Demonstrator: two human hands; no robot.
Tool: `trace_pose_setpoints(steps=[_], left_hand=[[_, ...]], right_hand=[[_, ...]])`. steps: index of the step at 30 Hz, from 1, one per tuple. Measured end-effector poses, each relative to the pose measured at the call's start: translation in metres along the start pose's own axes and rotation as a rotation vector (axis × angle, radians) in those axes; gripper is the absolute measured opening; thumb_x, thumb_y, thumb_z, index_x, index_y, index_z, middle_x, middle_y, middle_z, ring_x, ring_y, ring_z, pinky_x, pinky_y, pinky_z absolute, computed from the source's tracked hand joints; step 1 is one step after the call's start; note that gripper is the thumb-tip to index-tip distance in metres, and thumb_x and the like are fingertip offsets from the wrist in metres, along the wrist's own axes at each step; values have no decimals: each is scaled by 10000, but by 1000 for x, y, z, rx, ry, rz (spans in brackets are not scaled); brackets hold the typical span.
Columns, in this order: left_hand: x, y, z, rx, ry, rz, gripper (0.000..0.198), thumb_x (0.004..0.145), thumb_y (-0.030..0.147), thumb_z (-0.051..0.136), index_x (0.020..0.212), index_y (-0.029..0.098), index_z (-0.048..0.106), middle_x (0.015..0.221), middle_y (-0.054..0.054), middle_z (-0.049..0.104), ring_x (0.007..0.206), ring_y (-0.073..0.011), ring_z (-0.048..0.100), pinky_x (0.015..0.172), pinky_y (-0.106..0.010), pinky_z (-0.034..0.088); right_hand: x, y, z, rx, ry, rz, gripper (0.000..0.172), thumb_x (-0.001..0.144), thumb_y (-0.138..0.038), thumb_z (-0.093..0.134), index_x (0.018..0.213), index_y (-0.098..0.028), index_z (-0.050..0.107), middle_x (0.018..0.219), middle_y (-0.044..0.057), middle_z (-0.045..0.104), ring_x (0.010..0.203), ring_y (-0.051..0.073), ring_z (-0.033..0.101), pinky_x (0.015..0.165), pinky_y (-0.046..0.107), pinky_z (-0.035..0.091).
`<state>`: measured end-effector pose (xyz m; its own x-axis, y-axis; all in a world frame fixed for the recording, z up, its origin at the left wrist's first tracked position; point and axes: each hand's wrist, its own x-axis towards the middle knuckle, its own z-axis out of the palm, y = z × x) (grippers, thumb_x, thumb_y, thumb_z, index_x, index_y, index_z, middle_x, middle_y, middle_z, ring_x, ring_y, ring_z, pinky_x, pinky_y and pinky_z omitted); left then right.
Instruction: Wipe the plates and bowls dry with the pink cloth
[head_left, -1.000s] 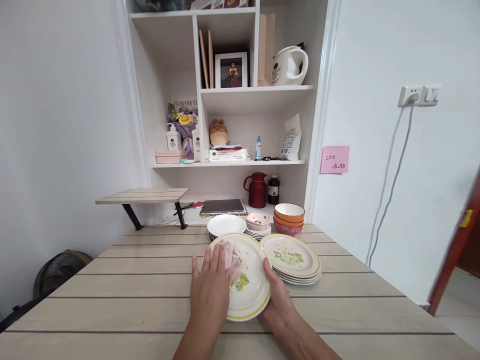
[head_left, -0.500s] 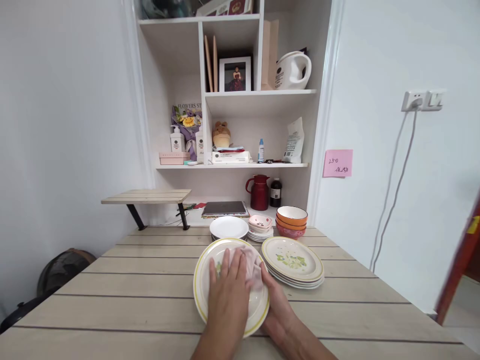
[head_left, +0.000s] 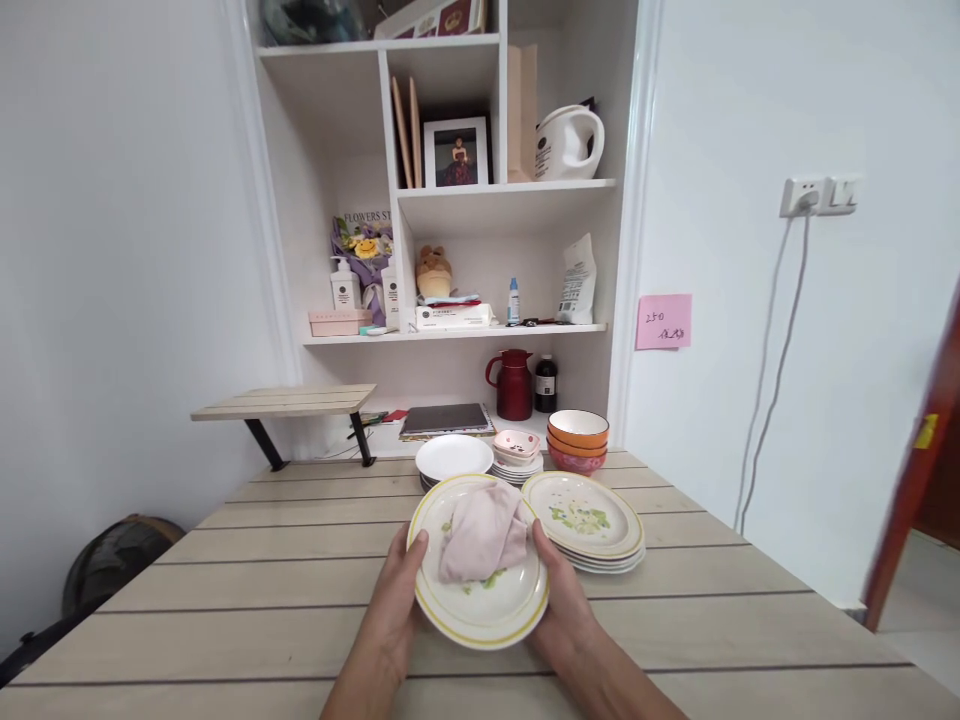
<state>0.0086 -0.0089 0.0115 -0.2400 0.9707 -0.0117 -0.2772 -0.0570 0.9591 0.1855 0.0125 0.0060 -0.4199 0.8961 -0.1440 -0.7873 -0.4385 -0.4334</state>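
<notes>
Both my hands hold a yellow-rimmed plate (head_left: pixel 487 610) with green flower marks just above the wooden table (head_left: pixel 247 600). My left hand (head_left: pixel 397 600) grips its left rim, thumb on top. The right rim sits in my right hand (head_left: pixel 559 600), thumb near the edge. A crumpled pink cloth (head_left: pixel 482 530) lies loose in the plate, with neither hand on it.
A stack of matching plates (head_left: pixel 589 522) sits just right of the held plate. Behind are a white plate (head_left: pixel 453 457), small saucers with a pink dish (head_left: pixel 516 450), and stacked orange bowls (head_left: pixel 577 438). Farther back stand a red jug (head_left: pixel 514 384), a laptop (head_left: pixel 444 418) and shelves.
My left hand was rubbing the cloth over the plate's face; it has come off the cloth and taken the left rim. The cloth now lies loose in the plate.
</notes>
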Motion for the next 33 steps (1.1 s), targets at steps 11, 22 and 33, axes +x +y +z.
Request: trace_pose_setpoints(steps=[11,22,33], left_hand=[[-5,-31,-7,-687,-555,-445,614,901,412,565,1399,62,491,1205,-200,689,1202,-335,603,1108,-496,351],[-11,-30,2,-683,-539,-445,603,916,476,544,1405,126,498,1195,-188,695,1112,-329,655,1041,-495,414],[-11,-35,0,-662,-600,-434,726,872,670,471,1377,152,537,1180,-178,707,1193,-327,610,1074,-495,381]], right_hand=[[10,-2,-17,-632,293,-451,757,743,-444,753,1401,-235,444,1238,117,665,1090,299,641,1013,487,439],[-19,20,-5,-1964,-14,-850,386,877,-387,596,1256,-328,637,1169,93,579,1065,288,559,922,453,449],[8,24,33,-2215,-154,-981,454,794,-99,578,1146,-366,679,1434,65,460,1204,313,469,948,456,389]])
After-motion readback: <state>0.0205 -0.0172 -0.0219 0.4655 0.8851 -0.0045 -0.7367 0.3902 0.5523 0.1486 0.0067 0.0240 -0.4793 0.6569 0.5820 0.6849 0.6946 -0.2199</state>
